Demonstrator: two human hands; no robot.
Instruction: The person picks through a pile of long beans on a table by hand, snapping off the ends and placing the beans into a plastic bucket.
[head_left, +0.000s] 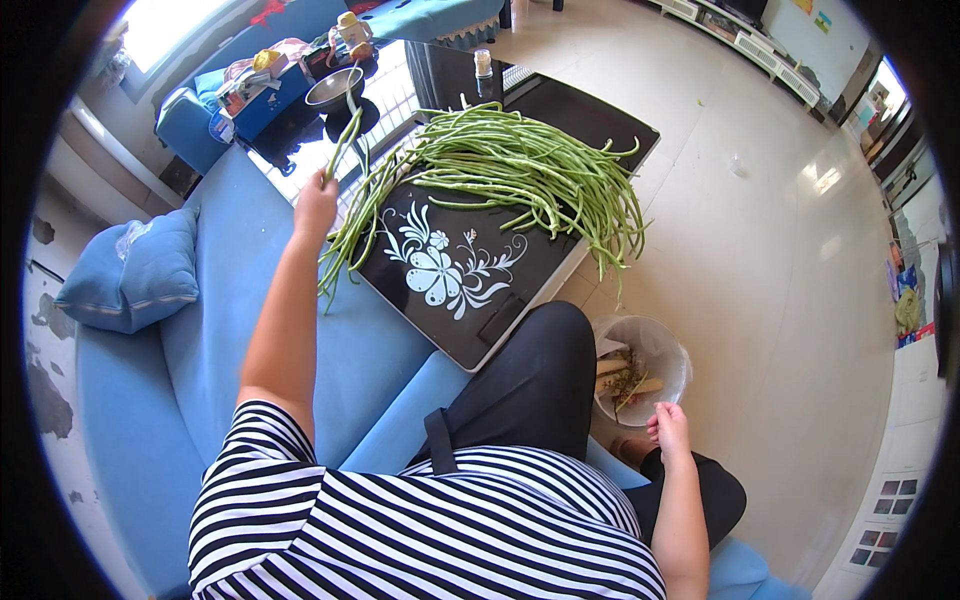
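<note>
My left hand (315, 201) is closed around a few long green beans (345, 142), whose far ends point up towards a metal bowl (335, 88). A large heap of yardlong beans (517, 154) spreads across the black tabletop with a white flower pattern (435, 276). Some bean ends hang over the table's left and right edges. Down at the right, my right hand (669, 429) has its fingers curled together by the near rim of a waste bin (679, 352). Nothing shows between those fingers. Inside the bin lie corn cobs (637, 388) and plant scraps.
A small jar (483, 64) stands on the far tabletop. At the table's far left are a blue box (262, 101) of odds and ends and a bottle (351, 31). The blue sofa (247, 300) with a cushion (135, 270) lies to the left, tiled floor (780, 247) to the right.
</note>
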